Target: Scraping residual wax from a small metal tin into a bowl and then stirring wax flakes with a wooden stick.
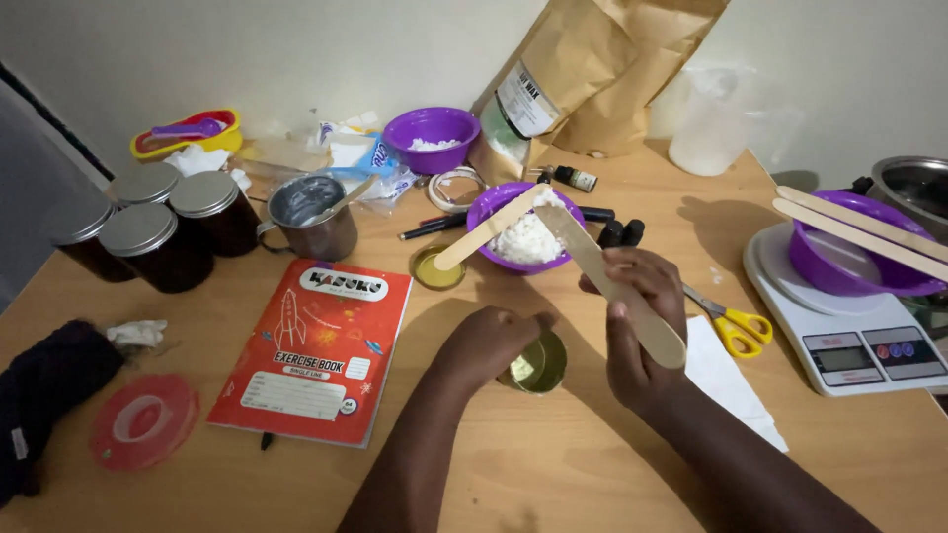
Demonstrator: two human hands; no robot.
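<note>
My right hand [637, 331] grips a flat wooden stick [604, 279] that points up and left toward a purple bowl of white flakes [523, 240]. A second wooden stick [484, 230] rests across that bowl's rim. My left hand [486, 345] is closed on a small gold tin [539, 363] standing on the wooden table [553, 464]. Just left of the bowl sits a gold lid [435, 267].
A red exercise book [316, 350], metal cup [311, 217], three dark lidded jars [148, 232] and a red lid [143, 419] lie left. Scissors [731, 324], white paper [726, 375], a white scale with purple bowl and two sticks [849, 247] sit right. Brown bags [583, 79] stand behind.
</note>
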